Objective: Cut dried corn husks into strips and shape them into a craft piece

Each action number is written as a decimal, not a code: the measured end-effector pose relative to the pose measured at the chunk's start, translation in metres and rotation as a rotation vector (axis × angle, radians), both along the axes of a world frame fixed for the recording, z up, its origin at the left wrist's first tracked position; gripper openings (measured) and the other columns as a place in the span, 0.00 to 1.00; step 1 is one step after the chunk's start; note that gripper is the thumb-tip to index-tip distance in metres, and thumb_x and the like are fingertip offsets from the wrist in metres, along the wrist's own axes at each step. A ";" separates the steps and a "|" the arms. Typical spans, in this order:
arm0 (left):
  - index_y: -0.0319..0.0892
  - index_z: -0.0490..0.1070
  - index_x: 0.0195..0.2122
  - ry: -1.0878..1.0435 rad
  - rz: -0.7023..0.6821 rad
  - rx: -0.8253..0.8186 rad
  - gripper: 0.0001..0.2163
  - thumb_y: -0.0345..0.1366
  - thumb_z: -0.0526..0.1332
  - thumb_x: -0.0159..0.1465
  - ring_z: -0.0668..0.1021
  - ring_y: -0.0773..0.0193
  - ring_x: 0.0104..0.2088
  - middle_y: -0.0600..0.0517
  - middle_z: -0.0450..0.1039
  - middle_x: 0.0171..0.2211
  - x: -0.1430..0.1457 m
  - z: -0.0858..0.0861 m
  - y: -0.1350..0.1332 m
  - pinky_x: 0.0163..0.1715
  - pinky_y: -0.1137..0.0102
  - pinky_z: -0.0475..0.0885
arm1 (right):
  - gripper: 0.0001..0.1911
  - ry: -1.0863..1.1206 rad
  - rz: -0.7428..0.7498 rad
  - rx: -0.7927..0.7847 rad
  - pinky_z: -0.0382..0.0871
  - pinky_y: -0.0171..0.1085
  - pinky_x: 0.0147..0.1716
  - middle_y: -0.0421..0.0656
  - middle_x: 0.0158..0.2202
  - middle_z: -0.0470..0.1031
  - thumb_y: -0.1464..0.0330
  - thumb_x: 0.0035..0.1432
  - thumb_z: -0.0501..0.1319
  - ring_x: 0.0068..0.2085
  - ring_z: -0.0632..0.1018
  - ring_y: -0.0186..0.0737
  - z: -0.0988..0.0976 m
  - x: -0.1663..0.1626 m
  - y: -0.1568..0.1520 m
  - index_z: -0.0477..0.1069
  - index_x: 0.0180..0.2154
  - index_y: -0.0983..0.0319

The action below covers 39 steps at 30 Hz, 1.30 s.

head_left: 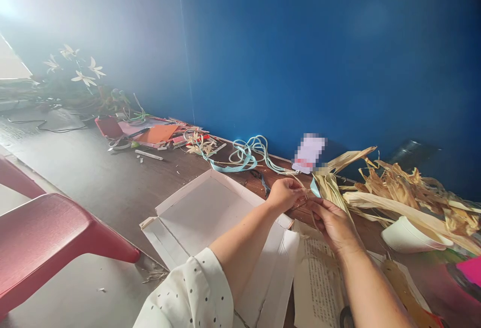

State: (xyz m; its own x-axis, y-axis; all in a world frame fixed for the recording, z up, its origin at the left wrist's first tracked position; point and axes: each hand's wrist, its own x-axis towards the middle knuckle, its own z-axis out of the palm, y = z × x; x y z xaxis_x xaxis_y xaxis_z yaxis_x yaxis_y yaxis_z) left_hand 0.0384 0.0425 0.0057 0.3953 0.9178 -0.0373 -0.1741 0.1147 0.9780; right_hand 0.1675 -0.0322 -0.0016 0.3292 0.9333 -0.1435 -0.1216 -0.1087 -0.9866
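Note:
Above the table, beyond the far right corner of the white box lid, my left hand (284, 194) and my right hand (334, 223) meet with fingertips pinched together. Between them runs a thin tan strand (300, 182), and part of it loops below the right fingers. Its exact kind is too small to make out. A bit of light blue ribbon (314, 188) shows just behind the right fingers. Dried corn husks (330, 188) lie right beyond that hand. Dark-handled scissors (263, 180) rest behind the left hand.
The white box lid (210, 203) lies under my left forearm, printed paper (315, 273) nearer me. A white cup (408, 235) lies tipped at right. Pale blue cord (259, 147), a husk flower (201, 143) and coloured paper (160, 133) line the blue wall. A red chair (48, 243) stands left.

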 end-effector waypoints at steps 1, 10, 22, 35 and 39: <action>0.37 0.69 0.25 -0.032 -0.002 -0.021 0.06 0.28 0.66 0.56 0.67 0.74 0.20 0.58 0.67 0.18 0.000 0.000 0.000 0.25 0.77 0.66 | 0.09 0.001 -0.001 -0.002 0.49 0.37 0.16 0.34 0.15 0.63 0.66 0.37 0.74 0.17 0.60 0.33 0.001 -0.001 0.000 0.77 0.25 0.55; 0.36 0.69 0.24 -0.096 0.001 -0.087 0.06 0.25 0.64 0.57 0.66 0.76 0.19 0.58 0.66 0.19 0.001 -0.002 0.000 0.24 0.79 0.64 | 0.18 0.014 -0.042 -0.018 0.64 0.39 0.19 0.41 0.21 0.78 0.64 0.40 0.73 0.21 0.75 0.43 0.008 -0.006 -0.002 0.79 0.37 0.55; 0.37 0.68 0.24 -0.097 -0.027 -0.255 0.09 0.29 0.64 0.62 0.70 0.73 0.21 0.56 0.68 0.18 -0.002 0.013 -0.008 0.27 0.75 0.71 | 0.16 -0.007 -0.049 0.032 0.72 0.41 0.25 0.41 0.26 0.81 0.64 0.42 0.72 0.29 0.81 0.47 -0.001 0.000 0.000 0.80 0.37 0.56; 0.37 0.67 0.23 -0.073 -0.049 -0.234 0.09 0.24 0.65 0.58 0.68 0.75 0.19 0.58 0.66 0.17 -0.003 0.012 -0.009 0.26 0.76 0.69 | 0.15 -0.136 -0.041 0.089 0.71 0.40 0.26 0.38 0.27 0.81 0.63 0.41 0.75 0.28 0.80 0.44 -0.007 0.003 0.004 0.79 0.34 0.52; 0.37 0.67 0.23 -0.046 -0.010 -0.187 0.09 0.24 0.65 0.57 0.67 0.74 0.19 0.59 0.65 0.16 0.001 0.009 -0.007 0.25 0.76 0.67 | 0.15 -0.155 -0.020 0.062 0.68 0.40 0.21 0.40 0.22 0.79 0.63 0.41 0.75 0.26 0.79 0.47 -0.010 0.006 0.003 0.81 0.35 0.54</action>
